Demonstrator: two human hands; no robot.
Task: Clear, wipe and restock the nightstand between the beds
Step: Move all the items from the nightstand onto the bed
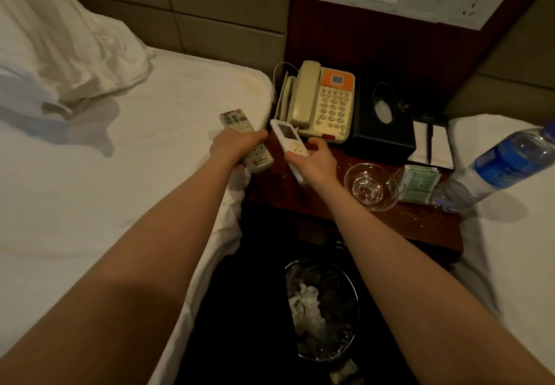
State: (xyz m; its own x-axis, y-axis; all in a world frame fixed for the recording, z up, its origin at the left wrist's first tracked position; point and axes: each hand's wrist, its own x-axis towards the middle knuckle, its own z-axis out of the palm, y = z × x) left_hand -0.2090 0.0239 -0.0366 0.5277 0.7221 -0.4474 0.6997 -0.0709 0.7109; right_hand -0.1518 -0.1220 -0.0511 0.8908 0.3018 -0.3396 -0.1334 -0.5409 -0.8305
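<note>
While the left hand [232,146] rests at the edge of the left bed [120,174], its fingers are curled round a grey remote [237,122], which lies on the white sheet just beside the nightstand [420,222]. The right hand [318,161] grips a white remote [289,137] by its lower half, and the screen end tilts up towards the telephone [327,105]. I cannot tell whether that remote touches the wood.

The dark wooden nightstand stands between the 2 beds. The cream telephone, with its handset in the cradle, sits at the back left. A black tissue box [381,141] stands just to its right. Beyond the box lies a notepad [435,144] with a pen [430,141] on it. Near the front sits a clear glass dish [371,186], touching a small stack of green packets [419,183]. Pale specks dot the wood around them.

A water bottle [498,165] with a blue label lies tilted on the right bed [510,249], its lower end at the nightstand's right edge. A lined waste bin [321,309] holding crumpled paper stands on the floor in front.
</note>
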